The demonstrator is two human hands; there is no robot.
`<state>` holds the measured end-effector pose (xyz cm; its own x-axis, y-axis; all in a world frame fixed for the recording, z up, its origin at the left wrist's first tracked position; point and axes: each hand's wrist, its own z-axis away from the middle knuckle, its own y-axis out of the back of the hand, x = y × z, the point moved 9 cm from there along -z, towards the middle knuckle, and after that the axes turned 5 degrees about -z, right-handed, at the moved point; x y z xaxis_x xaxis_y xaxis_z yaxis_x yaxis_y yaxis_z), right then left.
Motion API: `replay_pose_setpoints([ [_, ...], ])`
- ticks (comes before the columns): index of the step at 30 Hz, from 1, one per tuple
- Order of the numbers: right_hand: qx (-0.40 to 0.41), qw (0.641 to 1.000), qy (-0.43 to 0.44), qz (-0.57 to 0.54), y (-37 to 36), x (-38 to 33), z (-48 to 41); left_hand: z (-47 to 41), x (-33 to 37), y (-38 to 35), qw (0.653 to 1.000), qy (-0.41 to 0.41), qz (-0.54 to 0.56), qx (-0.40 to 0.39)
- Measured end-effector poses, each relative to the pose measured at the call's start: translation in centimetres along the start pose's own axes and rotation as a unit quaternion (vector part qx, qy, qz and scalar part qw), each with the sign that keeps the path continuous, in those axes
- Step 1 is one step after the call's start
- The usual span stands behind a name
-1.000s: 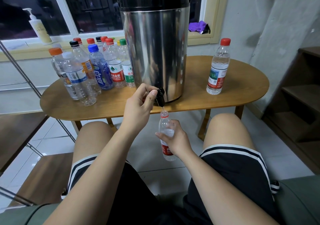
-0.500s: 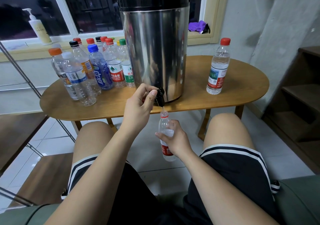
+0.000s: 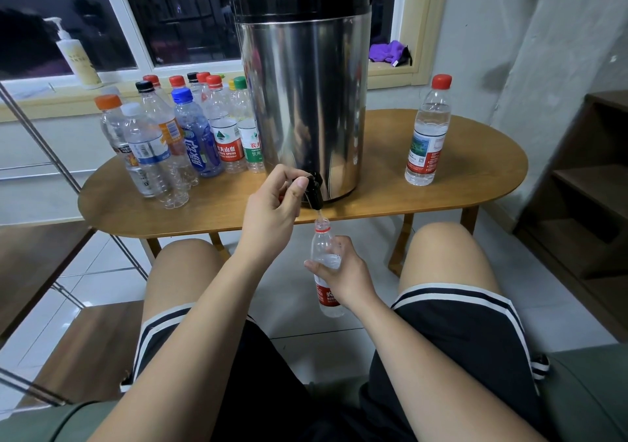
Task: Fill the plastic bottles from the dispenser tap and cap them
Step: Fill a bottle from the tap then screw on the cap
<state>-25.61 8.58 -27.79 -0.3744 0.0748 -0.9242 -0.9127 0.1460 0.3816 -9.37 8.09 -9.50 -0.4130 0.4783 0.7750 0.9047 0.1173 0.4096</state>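
Left hand point(image 3: 270, 214) pinches tap point(image 3: 315, 192), right hand point(image 3: 345, 275) bottle point(image 3: 321, 241) (under table point(image 3: 390, 197) edge).

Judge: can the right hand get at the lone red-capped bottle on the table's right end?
Probably not now: the right hand grips the uncapped bottle under the tap; nothing else blocks the red-capped bottle.

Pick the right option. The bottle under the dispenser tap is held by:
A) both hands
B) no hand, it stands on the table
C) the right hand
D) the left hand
C: the right hand grips the bottle below the tap, while the left hand pinches its lever.
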Motion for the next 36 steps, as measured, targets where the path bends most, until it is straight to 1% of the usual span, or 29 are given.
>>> replay_pose_setpoints([
  [36,0.000,1.000,-0.003,-0.004,-0.05,-0.08,0.18,-0.01,0.01,0.01,1.000,0.001,-0.001,0.001],
])
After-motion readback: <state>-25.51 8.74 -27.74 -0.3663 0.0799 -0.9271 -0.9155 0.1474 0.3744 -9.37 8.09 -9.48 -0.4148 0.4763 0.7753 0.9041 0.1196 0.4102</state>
